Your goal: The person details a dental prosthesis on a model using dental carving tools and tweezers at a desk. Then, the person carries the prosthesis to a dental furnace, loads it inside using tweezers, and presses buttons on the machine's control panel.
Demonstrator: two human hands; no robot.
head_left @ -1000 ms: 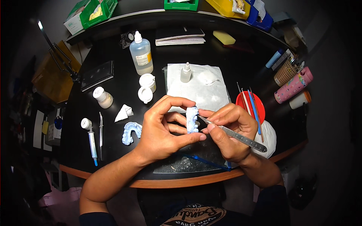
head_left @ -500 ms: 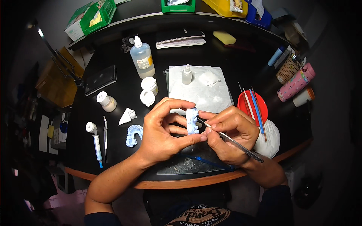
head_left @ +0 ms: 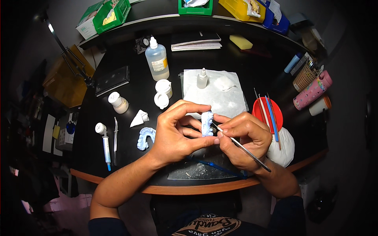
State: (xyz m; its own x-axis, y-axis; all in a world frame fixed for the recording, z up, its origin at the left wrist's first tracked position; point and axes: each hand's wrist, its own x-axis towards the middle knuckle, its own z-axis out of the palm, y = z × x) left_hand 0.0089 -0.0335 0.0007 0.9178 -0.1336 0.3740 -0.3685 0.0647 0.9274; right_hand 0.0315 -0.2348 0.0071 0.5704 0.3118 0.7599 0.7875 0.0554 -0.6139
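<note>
My left hand [head_left: 177, 133] grips a pale blue dental cast [head_left: 206, 123], held upright between thumb and fingers above the black table [head_left: 134, 67]. My right hand [head_left: 242, 139] holds a thin metal tool [head_left: 246, 149] like a pen, its tip touching the cast's right side. A second blue cast [head_left: 145, 137], arch-shaped, lies on the table just left of my left hand.
A white cloth [head_left: 224, 98] with a small dropper bottle [head_left: 202, 78] lies behind my hands. A clear liquid bottle [head_left: 156, 59], white jars [head_left: 162, 93], a syringe [head_left: 104, 143], a red dish with tools [head_left: 267, 112], a white bag [head_left: 284, 143] and a glass slab [head_left: 201, 169] surround them.
Both hands and the cast stay together with only small shifts. The view has tilted slightly, so the table items sit a little lower in the picture.
</note>
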